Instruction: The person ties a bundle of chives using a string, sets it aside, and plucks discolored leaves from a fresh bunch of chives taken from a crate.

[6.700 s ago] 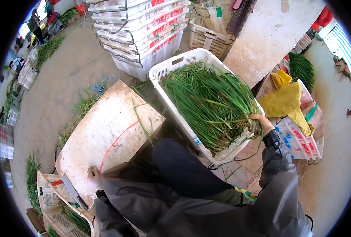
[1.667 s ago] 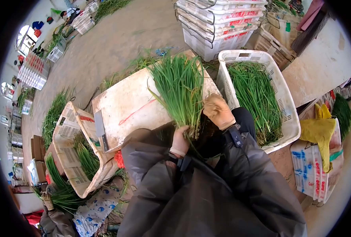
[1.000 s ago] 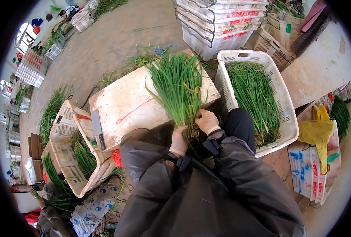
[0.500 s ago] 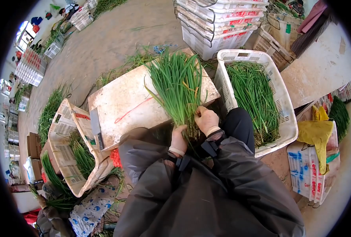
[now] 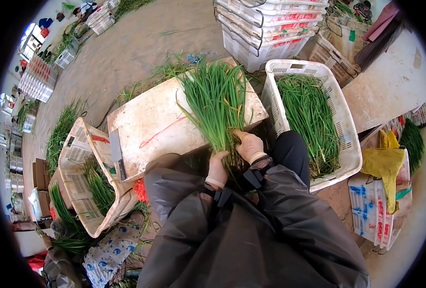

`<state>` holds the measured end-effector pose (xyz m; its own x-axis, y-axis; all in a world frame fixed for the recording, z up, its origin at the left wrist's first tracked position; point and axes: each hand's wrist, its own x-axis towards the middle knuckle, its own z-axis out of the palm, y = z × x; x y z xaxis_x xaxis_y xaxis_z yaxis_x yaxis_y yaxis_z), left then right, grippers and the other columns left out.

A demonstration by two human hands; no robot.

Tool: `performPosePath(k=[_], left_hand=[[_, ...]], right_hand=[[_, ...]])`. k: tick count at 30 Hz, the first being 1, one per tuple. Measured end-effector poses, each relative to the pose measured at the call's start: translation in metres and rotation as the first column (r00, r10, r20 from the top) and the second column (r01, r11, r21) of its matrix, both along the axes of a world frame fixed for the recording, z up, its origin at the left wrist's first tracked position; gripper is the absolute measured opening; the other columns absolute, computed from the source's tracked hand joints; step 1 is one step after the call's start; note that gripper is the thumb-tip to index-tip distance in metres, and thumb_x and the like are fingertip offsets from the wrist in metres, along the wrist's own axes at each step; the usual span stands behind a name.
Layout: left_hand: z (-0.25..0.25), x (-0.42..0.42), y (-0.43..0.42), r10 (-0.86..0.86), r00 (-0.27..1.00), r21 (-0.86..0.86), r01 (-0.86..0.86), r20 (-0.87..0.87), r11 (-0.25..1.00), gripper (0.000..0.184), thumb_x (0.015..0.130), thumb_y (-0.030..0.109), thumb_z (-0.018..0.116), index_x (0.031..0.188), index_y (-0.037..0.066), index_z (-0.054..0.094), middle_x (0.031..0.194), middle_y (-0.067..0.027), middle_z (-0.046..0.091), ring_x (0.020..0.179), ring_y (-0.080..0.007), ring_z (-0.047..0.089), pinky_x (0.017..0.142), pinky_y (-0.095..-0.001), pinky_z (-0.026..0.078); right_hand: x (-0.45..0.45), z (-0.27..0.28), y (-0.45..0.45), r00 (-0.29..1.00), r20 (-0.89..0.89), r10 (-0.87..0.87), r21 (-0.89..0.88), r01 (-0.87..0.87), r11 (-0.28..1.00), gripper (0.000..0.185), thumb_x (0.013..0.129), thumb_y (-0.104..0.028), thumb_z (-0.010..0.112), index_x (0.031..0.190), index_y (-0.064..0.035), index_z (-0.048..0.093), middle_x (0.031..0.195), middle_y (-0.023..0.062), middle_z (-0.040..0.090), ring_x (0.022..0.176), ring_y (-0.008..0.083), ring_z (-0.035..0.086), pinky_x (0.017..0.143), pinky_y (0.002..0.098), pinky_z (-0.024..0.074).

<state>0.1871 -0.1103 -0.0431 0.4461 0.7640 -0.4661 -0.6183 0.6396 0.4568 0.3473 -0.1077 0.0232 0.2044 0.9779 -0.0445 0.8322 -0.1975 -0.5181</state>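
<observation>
A bunch of green chives (image 5: 213, 98) lies over the right part of a pale board (image 5: 153, 125), leaves fanned away from me and stem ends hanging at the near edge. My left hand (image 5: 217, 172), in a light glove, is closed round the stems on their left side. At the right side of the same bunch, my gloved right hand (image 5: 250, 145) is closed on the brownish lower stems, fingertips pointing left. A cleaver (image 5: 117, 152) rests on the board's left edge, and a red string (image 5: 162, 133) lies across the middle.
A white crate (image 5: 349, 129) of chives stands close on my right. Stacked crates (image 5: 270, 36) rise behind it. Another crate (image 5: 86, 204) with chives sits at my left. A yellow cloth (image 5: 385, 165) hangs over a crate at far right. People work in the background.
My right hand has shifted slightly, its fingers now stretching further left across the stem bases. My left hand keeps its hold on the bunch.
</observation>
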Motion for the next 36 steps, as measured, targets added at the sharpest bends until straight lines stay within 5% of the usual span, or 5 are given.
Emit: performPosePath(k=[13, 16, 22, 32, 36], left_hand=[[-0.007, -0.002, 0.0, 0.01, 1.0, -0.044, -0.009, 0.017, 0.999, 0.032, 0.094, 0.015, 0.055, 0.122, 0.002, 0.065, 0.114, -0.0136, 0.071, 0.105, -0.0301, 0.069, 0.096, -0.0446, 0.055], [0.0, 0.001, -0.002, 0.027, 0.999, -0.047, -0.028, -0.026, 0.999, 0.031, 0.094, 0.014, 0.055, 0.122, 0.003, 0.064, 0.114, -0.0131, 0.071, 0.104, -0.0299, 0.069, 0.095, -0.044, 0.055], [0.011, 0.003, -0.001, 0.01, 1.0, 0.002, -0.01, 0.024, 1.0, 0.03, 0.095, 0.012, 0.055, 0.124, 0.005, 0.063, 0.113, -0.0114, 0.071, 0.104, -0.028, 0.068, 0.092, -0.042, 0.056], [0.034, 0.012, -0.005, 0.079, 0.984, 0.333, -0.022, -0.16, 0.943, 0.062, 0.083, -0.004, 0.075, 0.138, 0.004, 0.047, 0.126, -0.0097, 0.063, 0.11, -0.0241, 0.065, 0.095, -0.0382, 0.055], [0.034, 0.015, -0.004, 0.095, 0.976, 0.382, -0.014, -0.196, 0.924, 0.077, 0.077, -0.009, 0.08, 0.142, 0.005, 0.042, 0.129, -0.0091, 0.061, 0.113, -0.0222, 0.063, 0.097, -0.0368, 0.054]], right_hand=[[0.006, -0.006, 0.002, 0.945, 0.313, 0.093, 0.305, -0.193, 0.933, 0.012, 0.081, -0.015, 0.073, 0.092, -0.0137, 0.07, 0.086, 0.0076, 0.065, 0.087, 0.0331, 0.066, 0.077, 0.0445, 0.0528], [0.004, 0.011, 0.0, 0.986, 0.141, 0.093, 0.465, -0.148, 0.873, 0.011, 0.082, -0.011, 0.073, 0.093, -0.0111, 0.069, 0.087, 0.0099, 0.065, 0.089, 0.0337, 0.066, 0.078, 0.0433, 0.0534], [0.003, 0.007, 0.002, 0.974, -0.213, 0.071, 0.442, 0.032, 0.896, 0.011, 0.089, -0.005, 0.07, 0.099, -0.005, 0.066, 0.092, 0.0147, 0.068, 0.089, 0.0373, 0.067, 0.079, 0.0402, 0.0542], [0.008, 0.005, 0.001, 0.935, -0.351, 0.049, 0.355, 0.084, 0.931, 0.012, 0.095, -0.006, 0.066, 0.105, -0.0016, 0.064, 0.088, 0.0179, 0.069, 0.08, 0.0315, 0.068, 0.076, 0.0359, 0.054], [0.0, 0.013, -0.002, 0.901, -0.401, 0.162, 0.396, 0.011, 0.918, 0.011, 0.094, -0.01, 0.067, 0.104, -0.0044, 0.064, 0.092, 0.0205, 0.07, 0.089, 0.0416, 0.069, 0.075, 0.042, 0.0553]])
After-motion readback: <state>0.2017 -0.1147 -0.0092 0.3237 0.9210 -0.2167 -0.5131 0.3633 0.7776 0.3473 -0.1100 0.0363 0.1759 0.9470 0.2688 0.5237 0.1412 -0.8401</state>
